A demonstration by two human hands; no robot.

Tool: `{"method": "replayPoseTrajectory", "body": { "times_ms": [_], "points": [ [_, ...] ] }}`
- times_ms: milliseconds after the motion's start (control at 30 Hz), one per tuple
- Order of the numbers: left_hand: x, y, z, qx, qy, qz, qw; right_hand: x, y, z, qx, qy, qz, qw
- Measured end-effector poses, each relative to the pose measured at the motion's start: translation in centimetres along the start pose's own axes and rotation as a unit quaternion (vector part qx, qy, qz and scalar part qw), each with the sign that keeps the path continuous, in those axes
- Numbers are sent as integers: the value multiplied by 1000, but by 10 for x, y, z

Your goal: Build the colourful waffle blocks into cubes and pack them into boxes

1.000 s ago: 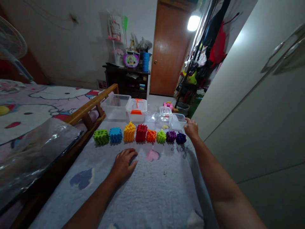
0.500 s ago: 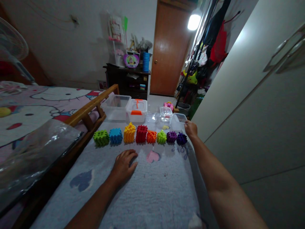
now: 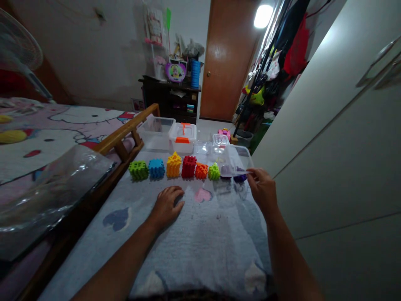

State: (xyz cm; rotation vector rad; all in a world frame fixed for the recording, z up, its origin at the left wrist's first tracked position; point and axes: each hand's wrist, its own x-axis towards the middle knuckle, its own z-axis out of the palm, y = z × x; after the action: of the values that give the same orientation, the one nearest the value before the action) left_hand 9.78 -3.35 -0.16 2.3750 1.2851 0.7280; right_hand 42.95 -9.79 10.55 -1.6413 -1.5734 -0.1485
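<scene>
My right hand (image 3: 262,188) grips the near right edge of a clear plastic container (image 3: 239,156), held raised over the right end of a row of coloured blocks. Through it the purple block and the dark blue block (image 3: 240,176) show partly. Leftward along the row stand a lime block (image 3: 214,172), an orange block (image 3: 201,171), a dark red block (image 3: 189,167), a yellow block (image 3: 173,165), a blue block (image 3: 156,169) and a green block (image 3: 138,170). Flat on the cloth, in front of the yellow and red blocks, rests my left hand (image 3: 168,205), fingers apart and holding nothing.
Behind the blocks are a large clear bin (image 3: 158,136), a lidded box with orange clips (image 3: 183,140) and smaller clear containers (image 3: 220,141). A wooden bed rail (image 3: 125,131) borders the left, with a plastic bag (image 3: 62,188) nearby. White cabinet doors (image 3: 338,150) rise at right.
My right hand has lifted the clear container from behind the blocks and brought it nearer, over the purple end of the row. My left hand stays on the cloth. The view has shifted slightly.
</scene>
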Motion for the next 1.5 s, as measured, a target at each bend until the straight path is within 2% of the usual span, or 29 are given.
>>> {"method": "replayPoseTrajectory", "body": {
  "times_ms": [167, 333, 500, 600, 700, 867, 967, 1067, 1133, 1200, 1267, 1367, 1500],
  "points": [
    [-2, 14, -5, -26, 8, 44, 999, -55, -27, 13, 16, -84, 0, 996],
    [-5, 24, -5, -40, -12, 72, 997, -81, -32, 25, 12, -128, 2, 992],
    [-4, 34, -1, -65, -38, 70, 995, -82, -30, 20, 27, -175, 21, 984],
    [2, 40, 7, -106, -89, 51, 989, -75, -29, 13, 59, -211, 33, 975],
    [11, 44, 20, -165, -131, 40, 977, -71, -31, 11, 76, -218, 35, 972],
    [23, 50, 40, -281, -96, 34, 954, -73, -39, 12, 99, -232, 43, 967],
    [22, 52, 43, -326, -92, 8, 941, -72, -36, 6, 144, -273, 53, 950],
    [19, 52, 42, -320, -86, 14, 943, -59, -18, -4, 203, -280, 86, 934],
    [17, 51, 41, -312, -81, 22, 946, -45, 2, -7, 214, -222, 120, 944],
    [16, 49, 42, -301, -79, 26, 950, -29, 28, -3, 163, -161, 151, 962],
    [16, 48, 42, -287, -75, 31, 954, -15, 54, 6, 95, -138, 159, 973],
    [16, 47, 41, -276, -71, 38, 958, -2, 86, 28, 4, -114, 123, 986],
    [15, 48, 39, -277, -75, 35, 957, -1, 112, 55, -58, -115, 125, 984]
  ]
}}
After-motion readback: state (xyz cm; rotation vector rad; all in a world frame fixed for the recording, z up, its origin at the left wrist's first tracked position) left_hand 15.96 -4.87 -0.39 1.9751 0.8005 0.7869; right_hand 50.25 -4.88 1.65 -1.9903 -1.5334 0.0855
